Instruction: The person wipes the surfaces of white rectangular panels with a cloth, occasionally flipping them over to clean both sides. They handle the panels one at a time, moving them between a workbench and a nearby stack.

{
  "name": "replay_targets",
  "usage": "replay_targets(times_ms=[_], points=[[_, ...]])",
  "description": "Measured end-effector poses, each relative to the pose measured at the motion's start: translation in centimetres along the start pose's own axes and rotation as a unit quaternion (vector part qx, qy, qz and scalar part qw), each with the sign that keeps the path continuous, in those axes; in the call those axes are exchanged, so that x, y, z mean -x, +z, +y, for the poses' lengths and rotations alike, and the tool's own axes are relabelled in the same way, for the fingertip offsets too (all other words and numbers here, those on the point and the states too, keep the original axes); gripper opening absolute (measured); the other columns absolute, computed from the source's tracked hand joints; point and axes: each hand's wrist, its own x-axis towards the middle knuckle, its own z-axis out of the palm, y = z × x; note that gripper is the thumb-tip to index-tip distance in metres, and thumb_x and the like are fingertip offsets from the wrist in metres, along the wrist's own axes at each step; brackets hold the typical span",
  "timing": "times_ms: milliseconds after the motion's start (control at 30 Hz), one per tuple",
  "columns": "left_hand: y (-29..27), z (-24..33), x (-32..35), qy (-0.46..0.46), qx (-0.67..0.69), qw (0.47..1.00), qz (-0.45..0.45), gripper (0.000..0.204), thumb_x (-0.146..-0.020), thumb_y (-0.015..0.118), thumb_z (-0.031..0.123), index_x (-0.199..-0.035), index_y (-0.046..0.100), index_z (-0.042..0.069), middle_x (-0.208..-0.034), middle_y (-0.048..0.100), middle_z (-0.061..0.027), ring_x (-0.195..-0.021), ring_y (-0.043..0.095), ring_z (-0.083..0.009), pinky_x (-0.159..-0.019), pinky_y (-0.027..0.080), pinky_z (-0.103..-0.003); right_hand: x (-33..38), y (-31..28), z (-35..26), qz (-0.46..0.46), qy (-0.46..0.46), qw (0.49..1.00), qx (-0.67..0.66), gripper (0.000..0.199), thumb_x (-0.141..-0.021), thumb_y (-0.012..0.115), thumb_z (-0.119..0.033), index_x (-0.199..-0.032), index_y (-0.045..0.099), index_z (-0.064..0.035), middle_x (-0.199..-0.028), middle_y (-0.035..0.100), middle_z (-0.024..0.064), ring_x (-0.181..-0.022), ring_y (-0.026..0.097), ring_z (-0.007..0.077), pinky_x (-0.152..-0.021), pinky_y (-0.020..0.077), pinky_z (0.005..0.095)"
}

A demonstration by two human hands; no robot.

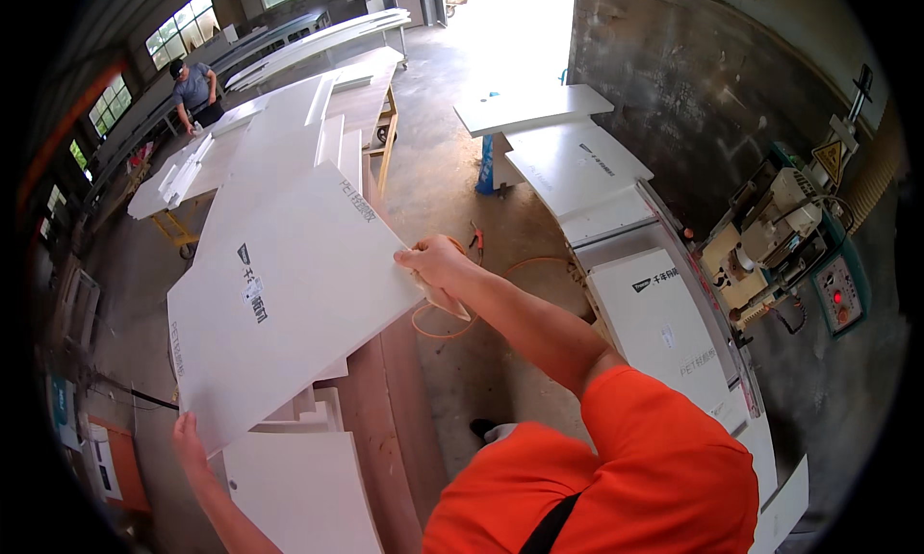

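A large white panel [279,294] with dark print is held tilted above the stack at the left. At its near left corner my left hand [190,440] is closed on the edge, its fingertips partly hidden. My right hand [435,265] grips the right corner, thumb on top and the other fingers mostly out of sight. Below that hand hangs a thin, pale tan piece [445,302]; whether I hold it too is unclear. Under the raised panel lie more white boards [303,491] on a reddish-brown sheet [404,438].
To the right, white panels [654,328] lie along a long machine bed. Beyond it stands a machine head [784,217] with a control box [839,289]. An orange hose [529,262] crosses the floor. Another person [194,92] works at the far left table.
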Motion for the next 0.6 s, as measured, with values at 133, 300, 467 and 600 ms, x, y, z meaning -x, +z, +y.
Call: replay_targets(times_ms=[133, 300, 467, 600], points=[[1.0, -2.1, 6.9, 0.129, -0.100, 0.967, 0.197, 0.048, -0.103, 0.063, 0.029, -0.138, 0.058, -0.003, -0.139, 0.060, -0.0195, -0.128, 0.058, -0.0289, -0.109, 0.045, -0.040, -3.5, 0.1, 2.4, -0.047, 0.022, 0.979, -0.197, 0.034, -0.102, 0.065, -0.036, -0.102, 0.070, -0.0026, -0.075, 0.065, 0.0055, -0.065, 0.060, 0.0123, -0.057, 0.0497, 0.0336], [6.8, 0.0, 23.1, 0.257, -0.229, 0.898, 0.275, 0.035, -0.100, 0.067, 0.024, -0.119, 0.068, -0.006, -0.117, 0.071, -0.0202, -0.104, 0.067, -0.0371, -0.094, 0.054, -0.047, 0.1, 4.6, 13.4, -0.050, 0.278, 0.837, -0.469, 0.028, -0.107, 0.052, -0.033, -0.103, 0.063, -0.0076, -0.082, 0.066, 0.0073, -0.064, 0.062, 0.0176, -0.055, 0.0530, 0.0376], [8.3, -5.0, 33.0, 0.052, -0.198, 0.954, 0.217, 0.035, -0.097, 0.072, 0.017, -0.122, 0.066, -0.006, -0.122, 0.067, -0.0233, -0.111, 0.064, -0.0386, -0.101, 0.051, -0.049, 11.5, 13.1, 21.7, -0.318, 0.396, 0.785, -0.354, 0.026, -0.102, 0.061, -0.032, -0.119, 0.066, -0.0121, -0.107, 0.067, 0.0026, -0.095, 0.066, 0.0182, -0.078, 0.0587, 0.0386], [8.4, -6.4, 36.8, 0.036, -0.235, 0.954, 0.184, 0.036, -0.097, 0.072, 0.016, -0.123, 0.065, -0.008, -0.124, 0.065, -0.0262, -0.116, 0.062, -0.0391, -0.104, 0.049, -0.049, 15.2, 16.1, 18.8, -0.433, 0.342, 0.801, -0.231, 0.023, -0.102, 0.061, -0.026, -0.119, 0.067, -0.0108, -0.098, 0.068, 0.0040, -0.075, 0.064, 0.0141, -0.054, 0.0498, 0.0283]])
